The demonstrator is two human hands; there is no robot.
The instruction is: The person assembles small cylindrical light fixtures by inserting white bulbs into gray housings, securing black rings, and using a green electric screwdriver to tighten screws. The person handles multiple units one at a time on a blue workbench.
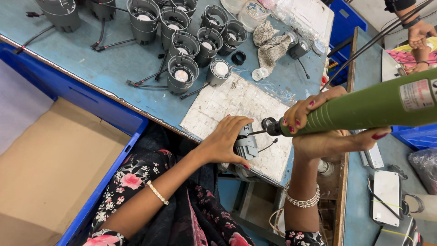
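The left hand (225,141) is curled around one grey housing (246,146), pinning it on the worn white mat (236,107) near the bench's front edge. The right hand (318,125) is wrapped around one green electric screwdriver (364,109), whose bit meets the housing's top. Behind the mat, towards the bench's (114,68) back edge, stand about eleven more grey housings (183,74), several trailing black cables. Near them lie one black ring (238,57), one patterned cloth (271,43) and some plastic bags (273,11). Another person's hand (421,34) shows at the far right corner.
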